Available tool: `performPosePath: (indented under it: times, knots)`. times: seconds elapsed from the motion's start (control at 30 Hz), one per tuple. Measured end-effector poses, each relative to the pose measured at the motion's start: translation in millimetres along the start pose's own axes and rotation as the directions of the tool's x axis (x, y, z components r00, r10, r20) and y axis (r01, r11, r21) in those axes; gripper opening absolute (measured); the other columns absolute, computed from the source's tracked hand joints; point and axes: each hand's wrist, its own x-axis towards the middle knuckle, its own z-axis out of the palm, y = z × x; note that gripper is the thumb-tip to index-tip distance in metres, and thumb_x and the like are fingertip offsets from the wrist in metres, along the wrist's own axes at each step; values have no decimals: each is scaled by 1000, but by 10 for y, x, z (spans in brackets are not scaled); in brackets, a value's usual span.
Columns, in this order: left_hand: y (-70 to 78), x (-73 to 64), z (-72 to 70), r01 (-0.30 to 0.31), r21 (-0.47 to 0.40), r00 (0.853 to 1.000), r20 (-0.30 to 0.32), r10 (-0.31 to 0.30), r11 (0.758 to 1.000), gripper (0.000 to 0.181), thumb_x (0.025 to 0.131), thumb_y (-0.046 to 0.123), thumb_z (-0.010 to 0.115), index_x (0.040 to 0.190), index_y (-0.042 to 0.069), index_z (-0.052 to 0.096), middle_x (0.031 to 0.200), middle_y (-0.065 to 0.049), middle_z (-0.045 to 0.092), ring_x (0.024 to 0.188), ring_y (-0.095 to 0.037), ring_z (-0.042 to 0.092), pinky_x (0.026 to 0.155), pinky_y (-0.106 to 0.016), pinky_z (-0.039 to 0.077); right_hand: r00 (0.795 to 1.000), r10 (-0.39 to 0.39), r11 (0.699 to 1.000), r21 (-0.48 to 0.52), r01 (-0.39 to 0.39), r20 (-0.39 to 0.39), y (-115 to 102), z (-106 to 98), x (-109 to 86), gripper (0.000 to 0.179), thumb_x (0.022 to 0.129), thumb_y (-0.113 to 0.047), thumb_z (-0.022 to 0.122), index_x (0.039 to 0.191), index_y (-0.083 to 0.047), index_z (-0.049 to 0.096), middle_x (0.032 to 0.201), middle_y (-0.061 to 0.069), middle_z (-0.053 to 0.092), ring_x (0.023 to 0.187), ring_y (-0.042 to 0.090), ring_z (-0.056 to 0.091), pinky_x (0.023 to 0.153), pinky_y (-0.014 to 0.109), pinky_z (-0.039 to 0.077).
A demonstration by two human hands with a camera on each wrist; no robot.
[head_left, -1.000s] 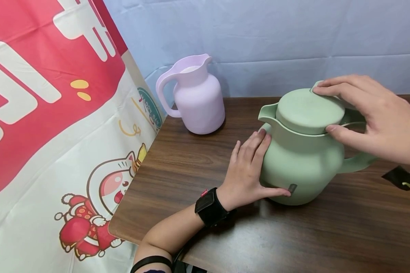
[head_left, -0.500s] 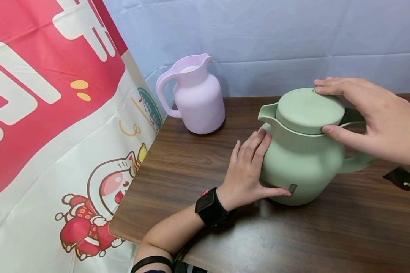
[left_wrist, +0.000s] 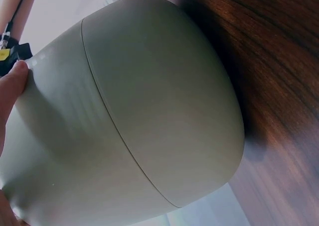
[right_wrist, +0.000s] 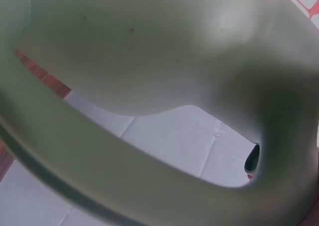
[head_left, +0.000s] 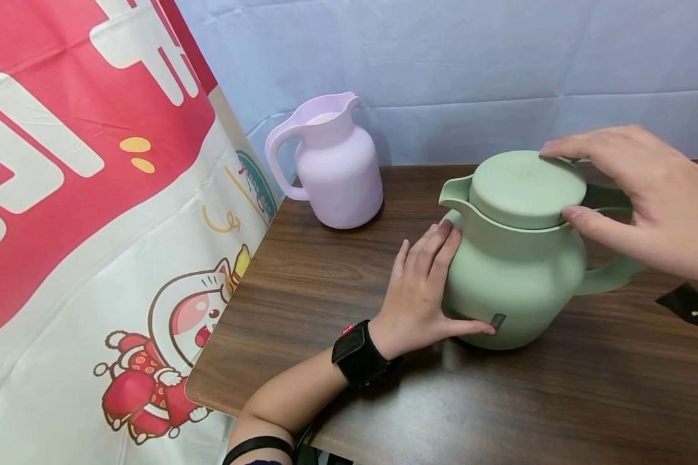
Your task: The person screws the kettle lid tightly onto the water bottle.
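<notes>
A light green jug (head_left: 518, 284) stands upright on the right part of the table, with its spout pointing left and its handle (head_left: 611, 276) to the right. Its round lid (head_left: 526, 184) sits in the top. My left hand (head_left: 421, 294) rests against the jug's belly, fingers spread along its left side and thumb across the front beside a small dark label. With my right hand (head_left: 651, 194) I grip the lid's right part, thumb at the near rim and fingertips at the far edge. The left wrist view shows the jug's lower body (left_wrist: 159, 96) and my thumb (left_wrist: 14, 84).
Toward the back left stands a lilac pitcher (head_left: 343, 171) without a lid on top. Behind the wooden table (head_left: 302, 290) hangs a pale blue cloth (head_left: 471, 71). A printed red and white cloth (head_left: 52, 258) hangs along the left edge.
My right thumb and fingertips have shifted slightly to the right along the lid's edge. The left hand, jug and lilac pitcher have stayed in place.
</notes>
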Motion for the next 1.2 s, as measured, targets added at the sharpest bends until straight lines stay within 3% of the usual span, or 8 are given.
performPosePath:
  times: [0.23, 0.4, 0.53, 0.7, 0.9, 1.2]
  knots:
    - [-4, -2, 1, 1, -5, 1000, 6, -1, 1000, 138, 50, 74, 77, 150, 9, 8, 155, -7, 14, 143, -21, 14, 110, -51, 14, 1000, -28, 999, -29, 28, 7, -12, 6, 4, 54, 81, -16, 69, 133, -22, 57, 126, 7, 56, 113, 30, 41, 100, 31, 24]
    - [-6, -7, -2, 3, -12, 1000, 4, -3, 1000, 138, 50, 74, 77, 150, 9, 8, 155, -7, 13, 143, -20, 12, 110, -51, 14, 999, -52, 999, 0, 52, 13, -38, 7, 19, 56, 79, -14, 71, 133, -17, 57, 135, 0, 53, 122, 21, 39, 102, 23, 20]
    - [-4, -8, -3, 4, -13, 1000, 3, -4, 1000, 138, 49, 74, 77, 150, 9, 9, 155, -7, 14, 143, -19, 12, 110, -51, 15, 999, -27, 999, 36, 26, 33, -80, 6, 24, 60, 78, -11, 72, 135, -15, 54, 141, -2, 48, 131, 7, 32, 108, 35, 19]
    - [-2, -9, -1, 2, -7, 1000, 7, -2, 1000, 138, 50, 74, 77, 150, 9, 9, 155, -7, 15, 143, -19, 13, 110, -50, 15, 999, 3, 999, 51, -5, 40, -107, 10, 19, 60, 78, -10, 71, 136, -16, 53, 141, -2, 47, 133, 4, 30, 108, 51, 16]
    - [-5, -8, 4, -3, -1, 1000, 5, 3, 1000, 138, 50, 75, 76, 150, 8, 9, 155, -7, 15, 143, -20, 13, 110, -50, 14, 999, 9, 999, 52, -11, 39, -80, 12, 3, 62, 77, -11, 73, 135, -17, 53, 141, -2, 47, 132, 3, 30, 109, 48, 16]
    - [-7, -13, 10, 0, -7, 1000, 4, 0, 1000, 137, 50, 75, 76, 150, 8, 9, 155, -7, 14, 143, -19, 12, 110, -50, 15, 998, -60, 998, 24, 60, 18, -19, 19, 30, 67, 68, -12, 81, 131, -12, 57, 134, 2, 54, 127, 11, 41, 107, 28, 21]
